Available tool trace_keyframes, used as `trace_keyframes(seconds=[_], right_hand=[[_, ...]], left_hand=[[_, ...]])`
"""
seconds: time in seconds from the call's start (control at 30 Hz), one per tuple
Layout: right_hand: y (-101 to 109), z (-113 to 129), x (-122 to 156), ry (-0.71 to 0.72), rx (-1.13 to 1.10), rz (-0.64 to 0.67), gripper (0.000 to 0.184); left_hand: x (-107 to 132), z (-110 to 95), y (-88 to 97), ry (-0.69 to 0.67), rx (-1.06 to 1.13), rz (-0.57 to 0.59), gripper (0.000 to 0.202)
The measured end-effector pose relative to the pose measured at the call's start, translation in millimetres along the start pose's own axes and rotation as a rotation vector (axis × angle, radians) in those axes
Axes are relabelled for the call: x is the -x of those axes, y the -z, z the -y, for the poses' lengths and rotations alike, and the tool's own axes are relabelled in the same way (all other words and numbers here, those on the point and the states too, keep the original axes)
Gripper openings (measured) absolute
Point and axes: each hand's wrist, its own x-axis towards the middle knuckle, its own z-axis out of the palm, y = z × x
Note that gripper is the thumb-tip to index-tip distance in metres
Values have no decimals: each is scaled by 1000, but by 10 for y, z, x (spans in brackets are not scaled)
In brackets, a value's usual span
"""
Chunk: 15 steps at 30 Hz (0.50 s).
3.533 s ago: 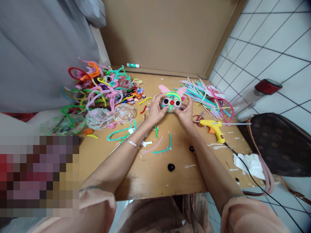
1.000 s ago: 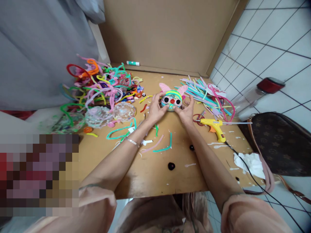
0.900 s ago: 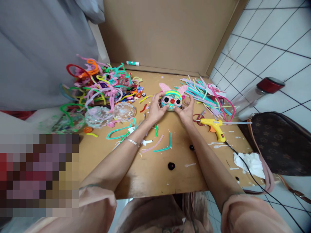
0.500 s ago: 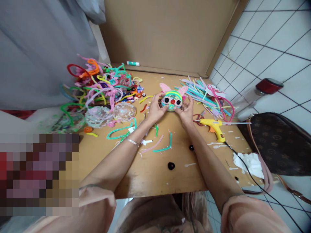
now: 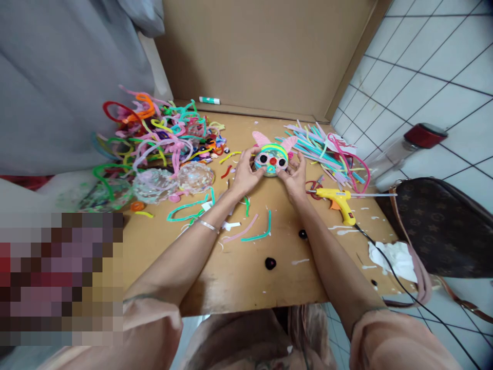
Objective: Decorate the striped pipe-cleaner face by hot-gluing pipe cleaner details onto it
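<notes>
A small round craft face made of wound pipe cleaners, with two black eyes, a red nose and pink ears, stands on the wooden table. My left hand grips its left side and my right hand grips its right side, fingers curled round it. Both forearms reach across the table from the near edge. A thin bangle sits on my left wrist.
A heap of coloured pipe cleaners and clear balls lies left. Straight pipe cleaners lie right, beside a yellow glue gun with its cord. Black pom-poms, a tissue, a brown bag, and a jar are nearby.
Almost nothing has changed. Both hands stay on the craft face, with only slight shifts of the fingers and of the camera.
</notes>
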Motion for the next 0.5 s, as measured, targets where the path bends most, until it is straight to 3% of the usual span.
trace_keyframes(seconds=[0.5], right_hand=[[-57, 8, 34, 68, 73, 6, 120]], left_hand=[[-2, 89, -36, -28, -56, -58, 55]])
